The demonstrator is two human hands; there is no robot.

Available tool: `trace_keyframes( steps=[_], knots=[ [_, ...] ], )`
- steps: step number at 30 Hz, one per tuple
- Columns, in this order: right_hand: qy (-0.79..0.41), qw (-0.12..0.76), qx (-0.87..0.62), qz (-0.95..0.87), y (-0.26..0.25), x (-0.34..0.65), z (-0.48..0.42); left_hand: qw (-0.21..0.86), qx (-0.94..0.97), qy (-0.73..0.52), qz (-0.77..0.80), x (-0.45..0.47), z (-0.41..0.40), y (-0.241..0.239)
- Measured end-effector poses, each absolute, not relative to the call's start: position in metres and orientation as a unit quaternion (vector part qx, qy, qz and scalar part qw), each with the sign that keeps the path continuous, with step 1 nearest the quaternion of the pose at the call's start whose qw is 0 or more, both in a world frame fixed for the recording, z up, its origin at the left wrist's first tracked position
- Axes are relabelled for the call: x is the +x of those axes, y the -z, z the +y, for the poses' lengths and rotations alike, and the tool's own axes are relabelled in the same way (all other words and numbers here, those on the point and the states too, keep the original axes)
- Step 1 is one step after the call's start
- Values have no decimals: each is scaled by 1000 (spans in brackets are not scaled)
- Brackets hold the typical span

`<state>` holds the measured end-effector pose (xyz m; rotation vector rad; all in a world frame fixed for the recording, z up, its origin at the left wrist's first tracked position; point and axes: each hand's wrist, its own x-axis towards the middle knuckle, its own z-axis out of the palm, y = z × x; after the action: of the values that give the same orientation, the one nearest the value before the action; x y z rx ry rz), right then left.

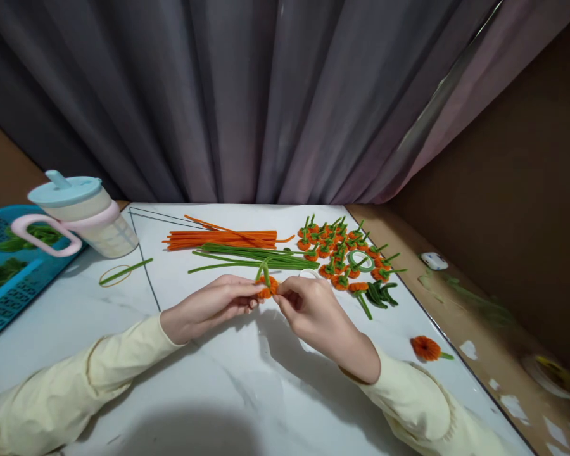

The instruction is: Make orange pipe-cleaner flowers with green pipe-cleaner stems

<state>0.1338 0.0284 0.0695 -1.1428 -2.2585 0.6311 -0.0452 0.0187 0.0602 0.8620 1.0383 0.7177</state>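
Observation:
Between both hands, above the white table, is a small orange pipe-cleaner pumpkin (267, 289) with green strands rising from its top. My left hand (218, 304) pinches it from the left with thumb and fingers. From the right, my right hand (311, 313) closes thumb and forefinger at its edge; its other fingers are curled in. Just beyond lie green pipe cleaners (256, 258) and a bundle of orange pipe cleaners (223, 239). Several finished orange pumpkins with green stems (325, 248) cluster past my right hand, around a roll of green tape (361, 260).
At the left stand a tumbler with a pink handle (92, 218) and a blue basket (9, 304) holding greenery. A green stem (126, 272) lies with a rubber band. On the right are dark green curled pieces (381, 295), another orange piece (426, 348) and paper scraps (515, 408).

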Motion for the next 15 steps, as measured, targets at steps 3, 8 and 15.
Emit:
trace_keyframes(
  steps=[3,8,15],
  knots=[
    [-209,281,-417,-839,-66,132,27,682,435,-327,489,-43,16,-59],
    [-221,306,-415,-828,-60,127,28,584,516,-350,519,-39,13,-55],
    [-566,247,-424,-663,-71,135,48,402,650,-328,555,-49,20,-63]
  ],
)
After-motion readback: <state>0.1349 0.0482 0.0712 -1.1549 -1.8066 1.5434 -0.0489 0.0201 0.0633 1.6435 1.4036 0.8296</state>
